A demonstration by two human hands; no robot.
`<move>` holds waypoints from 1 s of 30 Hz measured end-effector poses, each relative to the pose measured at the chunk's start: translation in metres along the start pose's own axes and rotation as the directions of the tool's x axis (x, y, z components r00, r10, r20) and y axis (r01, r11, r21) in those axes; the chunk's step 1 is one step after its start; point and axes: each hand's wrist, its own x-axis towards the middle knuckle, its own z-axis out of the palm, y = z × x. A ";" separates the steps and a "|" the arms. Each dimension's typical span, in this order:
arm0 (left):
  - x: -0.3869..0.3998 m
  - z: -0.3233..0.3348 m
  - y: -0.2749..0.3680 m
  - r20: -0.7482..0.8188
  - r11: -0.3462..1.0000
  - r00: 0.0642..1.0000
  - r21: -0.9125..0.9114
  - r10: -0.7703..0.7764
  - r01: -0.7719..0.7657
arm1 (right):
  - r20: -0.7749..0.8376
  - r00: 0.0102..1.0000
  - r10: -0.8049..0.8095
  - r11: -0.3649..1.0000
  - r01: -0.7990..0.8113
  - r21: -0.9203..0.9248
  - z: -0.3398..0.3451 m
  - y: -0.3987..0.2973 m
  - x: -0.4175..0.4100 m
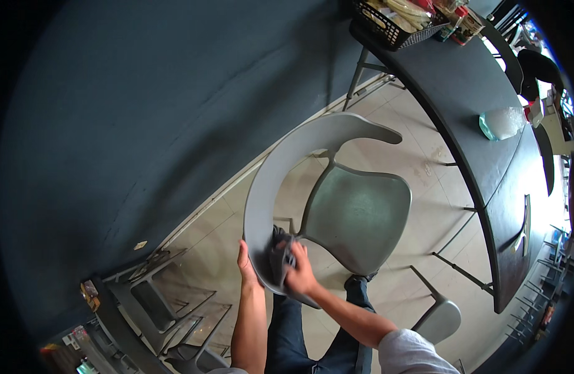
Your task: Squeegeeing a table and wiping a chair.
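Note:
A grey plastic chair with a curved backrest [263,187] and a broad seat [361,210] stands before me. My left hand [250,269] grips the outer edge of the backrest near its lower end, thumb upward. My right hand [302,276] presses a bunched dark grey cloth [280,262] against the inner face of the same end. Part of the cloth is hidden under my fingers. A dull sheen shows on the seat, which neither hand touches.
Along the left runs a dark wall [151,117]. To the right, a dark table [455,89] bears a black basket [394,30] of goods, a clear bottle [502,124] and a squeegee [525,229]. More grey chairs stand at lower left [156,299] and lower right [441,320].

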 end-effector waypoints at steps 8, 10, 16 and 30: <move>0.020 0.005 -0.018 -0.103 0.987 0.991 -0.142 -0.083 0.068 | -0.548 0.528 -0.649 0.761 0.442 -0.475 -0.009 -0.062 0.188; 0.021 0.008 -0.009 -0.115 0.998 0.993 -0.056 -0.033 0.027 | -0.868 0.402 -0.292 0.952 0.212 -0.222 -0.032 -0.088 0.229; 0.075 0.054 0.057 0.082 0.992 0.991 -0.058 -0.104 0.109 | -0.455 0.833 -0.315 0.949 0.265 -0.172 0.020 -0.048 0.104; 0.100 0.028 0.040 0.074 0.614 0.990 0.778 0.120 -0.133 | -0.684 0.728 -0.057 0.998 0.037 -0.045 0.028 -0.029 0.126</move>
